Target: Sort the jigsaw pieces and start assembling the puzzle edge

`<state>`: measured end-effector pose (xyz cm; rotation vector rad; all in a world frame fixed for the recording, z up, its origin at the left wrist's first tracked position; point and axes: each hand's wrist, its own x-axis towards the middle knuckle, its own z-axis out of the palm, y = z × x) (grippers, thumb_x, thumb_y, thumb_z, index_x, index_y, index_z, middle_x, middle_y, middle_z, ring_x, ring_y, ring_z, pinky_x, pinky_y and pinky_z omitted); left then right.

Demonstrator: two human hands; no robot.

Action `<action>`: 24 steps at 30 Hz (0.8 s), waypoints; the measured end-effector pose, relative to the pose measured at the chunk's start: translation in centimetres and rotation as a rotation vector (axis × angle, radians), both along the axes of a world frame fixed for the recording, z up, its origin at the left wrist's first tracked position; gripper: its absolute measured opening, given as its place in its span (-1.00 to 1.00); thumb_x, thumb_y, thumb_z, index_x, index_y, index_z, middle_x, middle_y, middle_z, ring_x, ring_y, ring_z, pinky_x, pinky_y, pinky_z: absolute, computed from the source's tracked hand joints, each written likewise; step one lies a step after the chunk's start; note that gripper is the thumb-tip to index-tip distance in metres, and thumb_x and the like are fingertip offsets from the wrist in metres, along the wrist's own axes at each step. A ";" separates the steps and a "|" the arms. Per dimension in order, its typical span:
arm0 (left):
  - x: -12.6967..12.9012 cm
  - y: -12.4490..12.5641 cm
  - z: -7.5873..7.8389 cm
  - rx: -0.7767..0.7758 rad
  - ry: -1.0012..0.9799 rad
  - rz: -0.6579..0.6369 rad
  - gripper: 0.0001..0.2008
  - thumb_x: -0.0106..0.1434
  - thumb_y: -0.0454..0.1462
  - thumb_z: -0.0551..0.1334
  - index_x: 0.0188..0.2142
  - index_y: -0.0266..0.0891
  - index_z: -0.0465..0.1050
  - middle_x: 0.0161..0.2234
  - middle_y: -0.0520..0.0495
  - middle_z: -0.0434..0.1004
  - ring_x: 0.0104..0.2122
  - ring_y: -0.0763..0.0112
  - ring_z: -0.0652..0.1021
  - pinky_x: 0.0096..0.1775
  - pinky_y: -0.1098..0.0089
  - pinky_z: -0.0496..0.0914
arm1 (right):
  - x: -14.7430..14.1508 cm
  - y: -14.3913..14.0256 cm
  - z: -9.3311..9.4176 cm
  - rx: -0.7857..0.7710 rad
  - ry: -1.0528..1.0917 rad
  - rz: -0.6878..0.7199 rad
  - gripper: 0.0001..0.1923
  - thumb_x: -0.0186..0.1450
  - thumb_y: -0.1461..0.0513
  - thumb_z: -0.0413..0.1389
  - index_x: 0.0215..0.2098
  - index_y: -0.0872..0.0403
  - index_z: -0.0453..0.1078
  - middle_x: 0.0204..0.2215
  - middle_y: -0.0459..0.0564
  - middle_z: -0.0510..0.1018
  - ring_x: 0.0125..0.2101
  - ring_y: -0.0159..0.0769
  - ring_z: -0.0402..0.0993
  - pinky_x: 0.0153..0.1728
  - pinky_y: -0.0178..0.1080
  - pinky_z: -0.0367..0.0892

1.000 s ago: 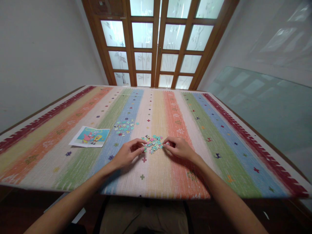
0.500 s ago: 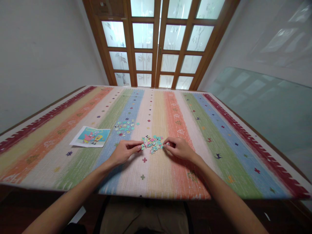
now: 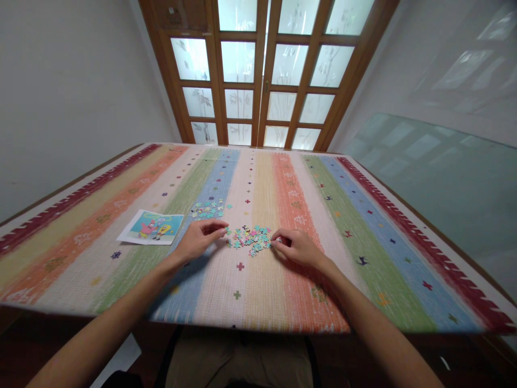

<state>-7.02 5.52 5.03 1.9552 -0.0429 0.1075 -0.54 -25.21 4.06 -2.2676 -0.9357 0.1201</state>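
— Where lying on the striped tablecloth (image 3: pixel 363 226), near pile of jigsaw pieces (image 3: pixel 250 238): flanked by both hands.

— Left hand (image 3: pixel 196 241)?

— Flat beside pile's left edge, fingers loosely extended, gripping nothing visible.

— Right hand (image 3: pixel 297 248)?

— Fingertips pinched narrow at pile's right edge, touching pieces; held piece cannot be confirmed.

— Elsewhere?

— Second scatter of pieces (image 3: pixel 208 208) farther back; cartoon reference picture (image 3: pixel 151 227) left of it.

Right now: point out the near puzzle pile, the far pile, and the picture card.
near puzzle pile (image 3: pixel 251 238), head view, middle of the heap
far pile (image 3: pixel 209 208), head view, centre of the scatter
picture card (image 3: pixel 152 227), head view, printed face
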 end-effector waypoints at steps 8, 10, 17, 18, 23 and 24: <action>6.0 4.2 3.4 0.194 -0.035 0.283 -0.73 0.10 -0.13 0.37 -0.27 -0.26 0.63 -0.30 -0.12 0.69 -0.26 0.23 0.62 -0.17 0.31 0.48 | 0.1 0.0 0.0 0.017 -0.003 0.003 -0.81 0.31 0.22 0.09 -0.30 0.10 0.55 -0.60 -0.12 0.42 -0.57 -0.39 0.25 -0.44 -0.30 0.10; 7.5 5.1 3.8 0.271 -0.020 0.319 -0.77 0.08 -0.16 0.37 -0.31 -0.25 0.62 -0.32 -0.11 0.69 -0.25 0.22 0.62 -0.17 0.32 0.48 | 0.2 -0.1 0.0 0.028 -0.001 0.001 -0.81 0.30 0.22 0.09 -0.29 0.10 0.55 -0.61 -0.13 0.40 -0.57 -0.39 0.24 -0.44 -0.30 0.10; 11.3 6.8 2.6 0.410 0.028 0.295 -0.88 0.04 -0.21 0.36 -0.45 -0.22 0.57 -0.41 -0.11 0.67 -0.32 0.21 0.61 -0.18 0.29 0.45 | 0.5 -0.5 -0.1 0.055 -0.003 -0.017 -0.82 0.30 0.22 0.09 -0.30 0.10 0.54 -0.65 -0.17 0.35 -0.59 -0.40 0.19 -0.46 -0.32 0.06; 11.7 6.9 2.4 0.427 0.040 0.292 -0.88 0.03 -0.21 0.36 -0.45 -0.21 0.57 -0.42 -0.11 0.67 -0.33 0.21 0.60 -0.18 0.29 0.45 | 0.6 -0.5 -0.1 0.058 -0.005 -0.017 -0.81 0.31 0.22 0.09 -0.30 0.10 0.54 -0.65 -0.17 0.35 -0.59 -0.40 0.20 -0.46 -0.32 0.06; 13.1 7.0 1.5 0.488 0.074 0.294 -0.86 -0.03 -0.19 0.38 -0.50 -0.20 0.54 -0.46 -0.09 0.64 -0.34 0.20 0.60 -0.21 0.30 0.43 | 0.5 -0.4 -0.2 0.054 -0.009 -0.013 -0.82 0.31 0.22 0.10 -0.31 0.09 0.54 -0.65 -0.17 0.35 -0.60 -0.41 0.20 -0.46 -0.32 0.06; 13.2 7.0 1.4 0.496 0.074 0.292 -0.87 -0.04 -0.19 0.38 -0.52 -0.19 0.53 -0.48 -0.09 0.63 -0.33 0.19 0.60 -0.21 0.30 0.43 | 0.5 -0.4 -0.1 0.049 -0.008 -0.013 -0.83 0.30 0.22 0.10 -0.30 0.09 0.54 -0.65 -0.17 0.35 -0.60 -0.41 0.20 -0.46 -0.32 0.06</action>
